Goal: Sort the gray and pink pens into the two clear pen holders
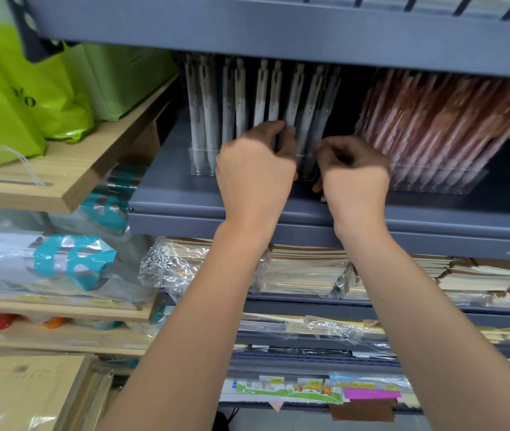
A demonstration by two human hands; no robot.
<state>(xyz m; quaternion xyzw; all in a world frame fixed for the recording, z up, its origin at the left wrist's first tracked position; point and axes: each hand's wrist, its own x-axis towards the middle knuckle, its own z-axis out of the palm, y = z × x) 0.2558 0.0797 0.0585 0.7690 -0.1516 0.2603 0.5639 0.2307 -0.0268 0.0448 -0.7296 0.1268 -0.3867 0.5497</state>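
Just the head cam here, looking down at a gray metal shelf [182,197]. The gray pens [238,98] are standing in rows in the left clear pen holder [198,164], most of them upright and the ones at the right end leaning a bit. The pink pens [434,119] are packed into the right clear pen holder [468,181] on the same shelf, all tilted to the right. There's a dark gap between the two holders.

Both hands are reaching in at the right end of the gray holder. The left hand [256,172] has its fingers [270,129] curled round the lower barrels of a couple of the gray pens, thumb side toward the gap, so it's gripping them while they sit in the holder. The right hand [356,175] is just beside it, near the holder's right corner, with its fingers [337,147] curled inward. Honestly can't tell if it's pinching a pen or just bunched up, since the palm side is hidden and a bit blurry.

Around that: lime green bags [14,104] on a wooden shelf [61,188] to the left, teal-and-white plastic packs [70,262] below those, and shrink-wrapped stacks of notebooks [303,269] on the level under the pens. Further down there's a bright pink pad [371,394] among other paper stuff.
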